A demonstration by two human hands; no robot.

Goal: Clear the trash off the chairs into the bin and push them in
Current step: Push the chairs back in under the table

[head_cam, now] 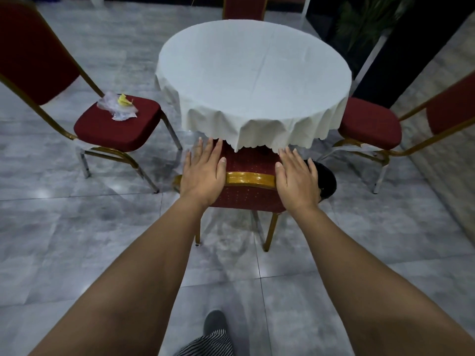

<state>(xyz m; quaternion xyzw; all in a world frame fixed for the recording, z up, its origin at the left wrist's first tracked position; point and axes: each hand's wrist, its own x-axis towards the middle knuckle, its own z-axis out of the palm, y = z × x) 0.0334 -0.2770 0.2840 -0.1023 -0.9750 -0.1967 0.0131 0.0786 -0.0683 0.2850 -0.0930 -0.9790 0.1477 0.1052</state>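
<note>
Both hands flat on the near chair's (248,179) gold top rail, fingers straight and spread, nothing gripped. Left hand (203,170) sits on the rail's left end, right hand (295,173) on the right end. Seat's already tucked under the worktop (254,70); the cloth hem hangs over it, so this one looks nearly home.

To do it well, I reckon: push w/ both palms evenly so the chair goes straight, not skewed. Keep it slow, as the hanging cloth could snag on the chair back. Legs on smooth tile, should slide easy. Stop once the back meets the worktop edge.

Trash (118,106) is on the left chair (117,124): crumpled clear wrapper w/ a yellow scrap on top, sitting at the seat's back-left. That chair's pulled well out, so it's not done yet. A dark round thing (324,181) just right of the near chair is prob the bin, can't be sure.

Count:
- chairs: 4 in view (near, left, right chair (370,123), far chair (244,7))
- trash piles: 1; right seat shows none, far seat hidden
- worktop: 1
- hands: 2, both empty
</note>
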